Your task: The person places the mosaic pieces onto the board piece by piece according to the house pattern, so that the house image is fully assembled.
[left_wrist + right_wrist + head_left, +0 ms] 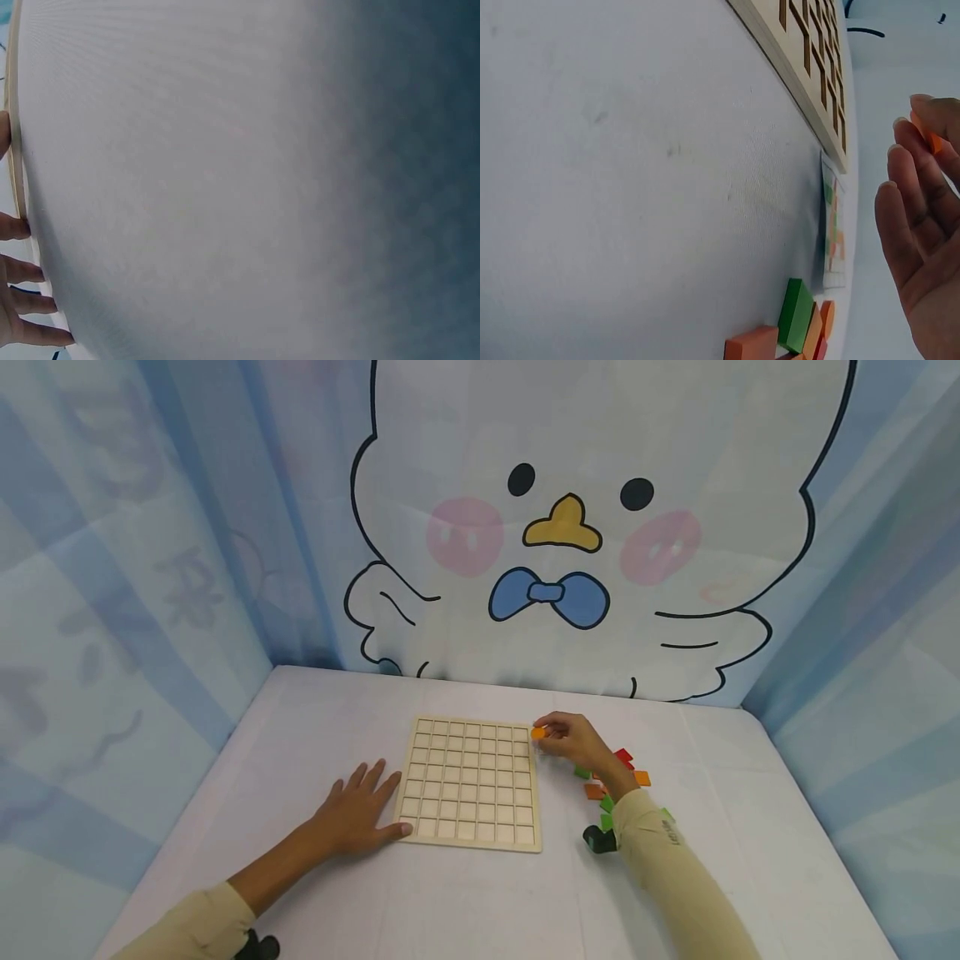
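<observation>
A pale wooden board (468, 785) with a grid of square recesses lies on the table. My left hand (356, 817) rests beside it with spread fingers, its thumb on the near left corner and fingertips near the left edge. Over the far right corner, my right hand (573, 741) pinches a small orange piece (538, 733) between thumb and index finger. That orange piece (928, 137) looks thin and flat in the right wrist view, with the other fingers loosely bent below it. The recesses of the board hold no pieces.
Loose coloured pieces lie right of the board, partly hidden by the right forearm: red (623, 756), green (607, 821) and orange (642, 778). A printed card (832, 225) lies between board and pieces. Dark wrist devices (598, 839) sit under both forearms. Curtains (862, 635) surround the table.
</observation>
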Demonstrator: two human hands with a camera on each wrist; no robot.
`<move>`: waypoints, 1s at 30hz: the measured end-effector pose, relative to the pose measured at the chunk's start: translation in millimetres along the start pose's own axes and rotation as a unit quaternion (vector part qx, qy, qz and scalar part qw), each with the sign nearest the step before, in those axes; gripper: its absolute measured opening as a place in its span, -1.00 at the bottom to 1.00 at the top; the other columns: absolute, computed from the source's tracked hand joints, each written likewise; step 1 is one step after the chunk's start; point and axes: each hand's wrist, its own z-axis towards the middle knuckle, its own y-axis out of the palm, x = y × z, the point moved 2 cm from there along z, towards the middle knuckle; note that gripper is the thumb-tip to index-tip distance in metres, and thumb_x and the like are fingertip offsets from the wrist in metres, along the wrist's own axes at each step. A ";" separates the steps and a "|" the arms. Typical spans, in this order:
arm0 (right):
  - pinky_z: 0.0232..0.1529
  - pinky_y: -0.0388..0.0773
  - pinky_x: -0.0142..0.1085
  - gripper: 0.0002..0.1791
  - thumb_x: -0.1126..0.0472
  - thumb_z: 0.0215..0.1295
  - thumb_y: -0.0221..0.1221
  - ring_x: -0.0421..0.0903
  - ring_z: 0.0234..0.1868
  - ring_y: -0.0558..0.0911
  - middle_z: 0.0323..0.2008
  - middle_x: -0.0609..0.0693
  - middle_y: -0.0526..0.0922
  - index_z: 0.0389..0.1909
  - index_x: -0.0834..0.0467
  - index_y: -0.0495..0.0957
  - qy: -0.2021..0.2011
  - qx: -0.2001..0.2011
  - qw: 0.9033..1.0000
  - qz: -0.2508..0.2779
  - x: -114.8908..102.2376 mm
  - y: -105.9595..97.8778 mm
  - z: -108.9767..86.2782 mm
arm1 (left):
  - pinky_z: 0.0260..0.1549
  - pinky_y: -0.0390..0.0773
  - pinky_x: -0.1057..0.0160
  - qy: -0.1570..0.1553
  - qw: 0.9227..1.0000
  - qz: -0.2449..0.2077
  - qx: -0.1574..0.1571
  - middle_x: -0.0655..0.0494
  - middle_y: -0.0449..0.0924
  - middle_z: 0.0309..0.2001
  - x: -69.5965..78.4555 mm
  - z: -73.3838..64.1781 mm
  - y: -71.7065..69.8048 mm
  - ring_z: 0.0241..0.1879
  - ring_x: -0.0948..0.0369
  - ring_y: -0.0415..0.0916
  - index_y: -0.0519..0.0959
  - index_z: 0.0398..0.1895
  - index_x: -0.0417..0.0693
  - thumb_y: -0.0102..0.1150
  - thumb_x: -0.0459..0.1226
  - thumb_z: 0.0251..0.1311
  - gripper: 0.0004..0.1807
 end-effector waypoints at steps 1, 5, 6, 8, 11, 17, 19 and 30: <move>-0.32 0.52 -0.40 -0.69 0.24 0.25 0.36 -0.10 -0.30 0.55 -0.25 0.04 0.63 0.01 0.17 0.65 0.004 0.001 1.000 -0.001 -0.8 2.3 1.5 | 0.24 0.23 -0.49 0.000 1.000 0.000 0.000 -0.30 0.14 0.52 -0.2 -0.3 -0.2 0.47 -0.35 0.10 0.28 0.50 -0.11 0.11 0.35 0.19 -0.01; -0.30 0.53 -0.39 -0.69 0.21 0.24 0.37 -0.08 -0.28 0.56 -0.23 0.07 0.66 -0.01 0.18 0.65 0.001 0.003 1.000 -0.005 -5.7 11.0 8.2 | 0.24 0.23 -0.49 -0.002 1.000 -0.002 -0.001 -0.30 0.14 0.52 -1.2 -1.8 -1.4 0.47 -0.35 0.10 0.28 0.49 -0.11 0.11 0.35 0.19 -0.01; -0.31 0.53 -0.39 -0.69 0.21 0.24 0.38 -0.09 -0.29 0.56 -0.23 0.08 0.67 -0.01 0.19 0.66 -0.002 0.004 1.000 -0.005 -6.8 12.9 10.3 | 0.24 0.23 -0.49 -0.003 1.000 -0.003 -0.001 -0.30 0.14 0.52 -1.3 -2.1 -1.9 0.47 -0.35 0.10 0.28 0.50 -0.11 0.11 0.35 0.19 -0.02; -0.33 0.53 -0.37 -0.68 0.20 0.23 0.38 -0.10 -0.29 0.56 -0.23 0.09 0.68 -0.02 0.20 0.66 -0.011 0.006 1.000 -0.009 -9.9 16.3 14.3 | 0.23 0.23 -0.49 -0.003 1.000 -0.003 -0.001 -0.30 0.14 0.52 -1.7 -2.5 -2.8 0.47 -0.35 0.10 0.28 0.49 -0.11 0.11 0.34 0.19 -0.02; -0.31 0.52 -0.37 -0.69 0.19 0.23 0.39 -0.10 -0.28 0.57 -0.22 0.08 0.68 -0.03 0.18 0.67 -0.011 0.010 1.000 -0.016 -13.5 21.5 20.4 | 0.24 0.22 -0.49 -0.004 1.000 -0.007 -0.001 -0.31 0.13 0.52 -2.2 -2.8 -3.8 0.47 -0.36 0.09 0.28 0.50 -0.12 0.11 0.35 0.19 -0.01; -0.22 0.55 -0.34 -0.69 0.17 0.25 0.38 -0.07 -0.21 0.61 -0.13 0.09 0.70 -0.02 0.17 0.67 -0.017 0.006 0.999 -0.030 -16.8 32.2 30.2 | 0.25 0.21 -0.49 -0.004 1.000 -0.014 -0.004 -0.30 0.12 0.53 -3.0 -2.3 -3.1 0.48 -0.35 0.07 0.27 0.50 -0.10 0.09 0.37 0.19 0.00; -0.19 0.56 -0.31 -0.69 0.17 0.25 0.38 -0.04 -0.19 0.62 -0.11 0.11 0.70 -0.02 0.18 0.67 -0.022 0.004 0.999 -0.031 -18.2 35.6 31.9 | 0.25 0.21 -0.49 -0.002 1.000 -0.015 -0.004 -0.30 0.12 0.53 -3.6 -1.9 -2.4 0.48 -0.35 0.07 0.27 0.50 -0.10 0.08 0.36 0.19 -0.01; -0.17 0.54 -0.30 -0.72 0.20 0.26 0.36 -0.11 -0.22 0.59 -0.16 0.06 0.71 -0.03 0.17 0.67 -0.025 0.004 0.999 -0.045 -16.2 53.9 42.4 | 0.24 0.22 -0.49 0.015 1.000 -0.023 -0.003 -0.32 0.12 0.52 -4.1 -0.4 -2.6 0.48 -0.36 0.07 0.25 0.51 -0.12 0.06 0.35 0.23 -0.02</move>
